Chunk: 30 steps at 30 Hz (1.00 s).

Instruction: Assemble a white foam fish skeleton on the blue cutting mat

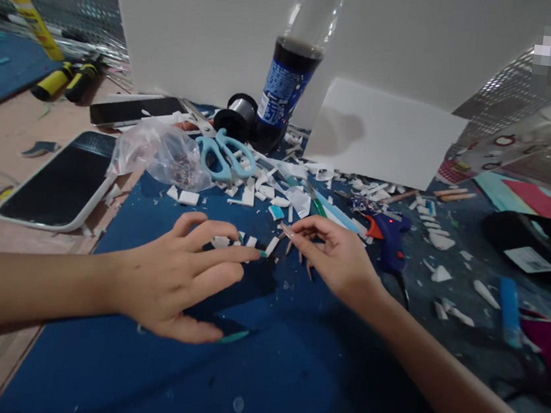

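My left hand [189,266] hovers palm down over the blue mat [257,370], fingers spread and long green nails showing. Small white foam pieces [251,241] lie by its fingertips, and it holds nothing that I can see. My right hand [337,256] is just to the right, thumb and index finger pinched together. Whatever is between those fingertips, if anything, is too small to make out. A little white-and-blue piece [276,213] lies just beyond the right fingertips.
Scraps surround light-blue scissors [222,154], a dark cola bottle [289,82] and a blue glue gun [392,239]. Left are a phone [62,179], a plastic bag [162,150] and yellow-black-handled tools [66,80]. A white board [383,132] leans behind; a black tape roll [539,250] lies right.
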{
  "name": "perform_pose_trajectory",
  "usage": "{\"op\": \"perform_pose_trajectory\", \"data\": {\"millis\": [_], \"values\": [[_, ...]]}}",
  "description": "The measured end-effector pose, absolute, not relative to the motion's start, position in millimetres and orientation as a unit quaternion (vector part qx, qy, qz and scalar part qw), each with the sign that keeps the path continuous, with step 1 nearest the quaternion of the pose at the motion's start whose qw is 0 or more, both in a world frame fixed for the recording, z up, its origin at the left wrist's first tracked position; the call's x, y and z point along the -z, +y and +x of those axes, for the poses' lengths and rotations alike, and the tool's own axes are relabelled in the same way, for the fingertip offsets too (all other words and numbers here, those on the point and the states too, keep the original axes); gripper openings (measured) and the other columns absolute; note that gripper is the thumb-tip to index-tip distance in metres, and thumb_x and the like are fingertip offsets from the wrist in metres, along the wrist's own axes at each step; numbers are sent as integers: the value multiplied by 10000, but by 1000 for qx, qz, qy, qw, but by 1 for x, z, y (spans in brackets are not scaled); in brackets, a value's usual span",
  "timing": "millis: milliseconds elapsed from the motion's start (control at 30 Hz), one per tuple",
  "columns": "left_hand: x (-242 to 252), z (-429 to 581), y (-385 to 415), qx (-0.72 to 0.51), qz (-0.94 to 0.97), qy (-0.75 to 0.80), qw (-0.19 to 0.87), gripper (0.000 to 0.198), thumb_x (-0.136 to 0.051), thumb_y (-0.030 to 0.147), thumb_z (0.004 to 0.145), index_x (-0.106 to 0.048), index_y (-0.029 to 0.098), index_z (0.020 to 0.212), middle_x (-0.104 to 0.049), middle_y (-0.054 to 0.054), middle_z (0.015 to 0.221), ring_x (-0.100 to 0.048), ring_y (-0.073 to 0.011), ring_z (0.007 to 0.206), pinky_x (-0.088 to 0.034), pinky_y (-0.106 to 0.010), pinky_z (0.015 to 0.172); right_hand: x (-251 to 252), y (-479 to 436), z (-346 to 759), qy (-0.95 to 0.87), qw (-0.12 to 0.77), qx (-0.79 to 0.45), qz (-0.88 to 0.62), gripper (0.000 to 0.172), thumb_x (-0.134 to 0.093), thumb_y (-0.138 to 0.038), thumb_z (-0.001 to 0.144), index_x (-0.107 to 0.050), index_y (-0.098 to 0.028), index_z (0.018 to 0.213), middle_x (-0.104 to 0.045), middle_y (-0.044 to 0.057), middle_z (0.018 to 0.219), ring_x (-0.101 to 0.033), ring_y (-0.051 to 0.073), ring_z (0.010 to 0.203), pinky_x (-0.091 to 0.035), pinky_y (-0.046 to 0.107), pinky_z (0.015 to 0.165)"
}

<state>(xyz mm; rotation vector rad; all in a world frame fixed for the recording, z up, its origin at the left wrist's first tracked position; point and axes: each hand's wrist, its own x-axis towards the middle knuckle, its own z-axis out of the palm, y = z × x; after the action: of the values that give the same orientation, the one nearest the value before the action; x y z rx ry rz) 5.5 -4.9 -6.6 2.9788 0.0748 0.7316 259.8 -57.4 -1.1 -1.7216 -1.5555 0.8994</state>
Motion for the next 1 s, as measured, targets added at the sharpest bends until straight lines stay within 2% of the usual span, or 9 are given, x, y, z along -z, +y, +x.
{"op": "perform_pose_trajectory", "data": {"millis": [133,300,533,800,900,1000], "values": [[6,4,-6,-298,954,28,30,207,-518,337,828,-529,142,895,-698,-138,1051,-527,-343,986,-330,-423,702,4,-58,257,-593,329,-342,-651,194,-616,-364,841,-649,-173,851,-632,38,716,-538,115,562,-410,222,444],[5,3,-7,-313,949,2,28,117,-516,258,772,-545,148,801,-722,-104,922,-583,-313,889,-378,-438,703,5,-59,252,-606,335,-322,-646,169,-621,-335,834,-644,-168,825,-619,28,698,-533,110,572,-363,214,436],[7,1,-9,-272,962,-11,30,96,-498,230,775,-562,174,819,-708,-76,1061,-566,-301,993,-363,-447,771,-1,-62,248,-608,304,-318,-661,175,-599,-345,850,-636,-175,841,-562,-4,602,-485,103,510,-314,223,417],[8,0,-9,-270,962,3,24,95,-499,256,774,-541,198,837,-712,-59,1036,-568,-306,980,-365,-457,764,-10,-69,241,-611,294,-312,-665,193,-547,-354,883,-603,-172,848,-575,22,668,-516,116,556,-405,236,467],[7,0,-7,-287,956,39,44,197,-565,250,767,-483,200,938,-662,-101,1118,-553,-307,1015,-403,-466,778,-11,-72,239,-622,289,-307,-660,175,-539,-333,882,-598,-171,852,-571,35,713,-536,129,614,-443,241,504],[9,-1,-1,-275,943,129,138,426,-610,320,765,-358,207,1090,-498,-184,1291,-473,-347,1178,-412,-543,891,-12,-72,241,-623,286,-317,-655,157,-555,-316,860,-579,-169,910,-560,46,767,-540,140,655,-474,251,528]]}}
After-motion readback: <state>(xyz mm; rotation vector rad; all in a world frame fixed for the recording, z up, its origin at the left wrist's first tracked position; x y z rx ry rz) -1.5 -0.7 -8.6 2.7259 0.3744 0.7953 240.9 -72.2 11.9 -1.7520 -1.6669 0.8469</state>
